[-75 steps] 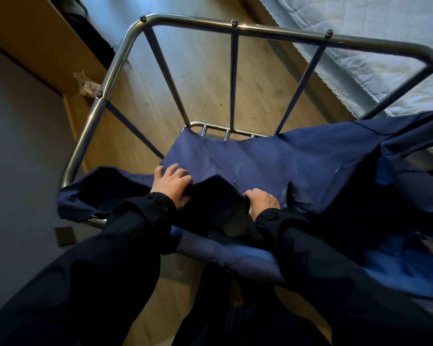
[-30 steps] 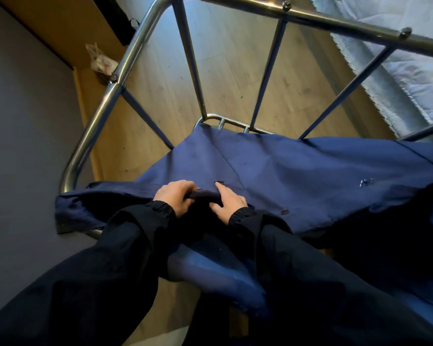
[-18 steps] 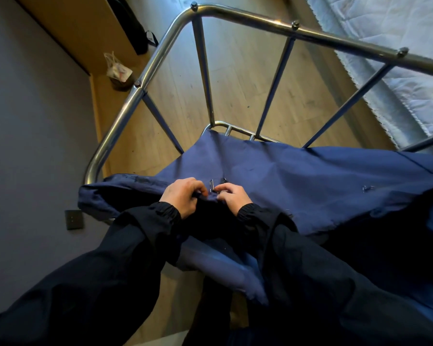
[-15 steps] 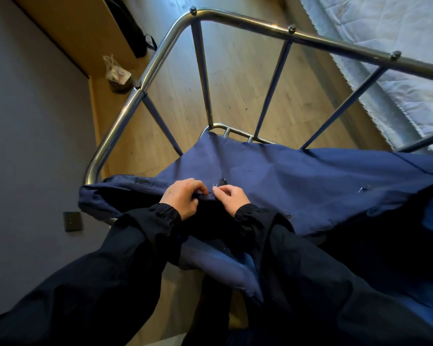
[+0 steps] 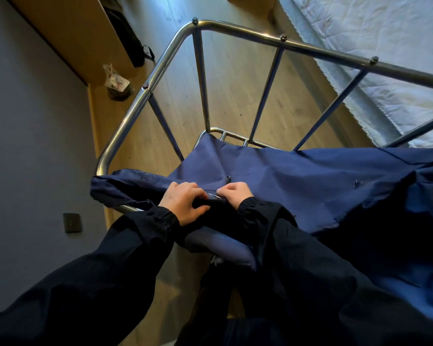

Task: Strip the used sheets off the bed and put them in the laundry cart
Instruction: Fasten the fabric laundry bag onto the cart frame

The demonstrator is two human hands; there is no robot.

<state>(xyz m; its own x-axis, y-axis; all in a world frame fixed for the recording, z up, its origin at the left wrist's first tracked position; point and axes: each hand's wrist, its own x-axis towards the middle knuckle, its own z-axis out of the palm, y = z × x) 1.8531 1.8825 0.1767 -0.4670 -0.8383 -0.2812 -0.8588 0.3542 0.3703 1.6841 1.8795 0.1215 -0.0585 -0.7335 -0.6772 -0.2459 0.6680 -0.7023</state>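
We see the laundry cart [image 5: 238,30] across the middle of the frame, shiny steel tubing with creased navy fabric [image 5: 298,176] slung over its near rail, our left grip [image 5: 183,204] and right grip [image 5: 236,196] both pinching the fabric's hem.

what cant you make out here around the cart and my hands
Head view:
- What the left hand and right hand pinch at the edge of the blue liner: a metal glint, too small to name.
- Near rail of the cart frame: mostly hidden under liner and sleeves.
- The mattress: cut off by the right edge; remaining sheets unseen.
- The small bag: contents too small.
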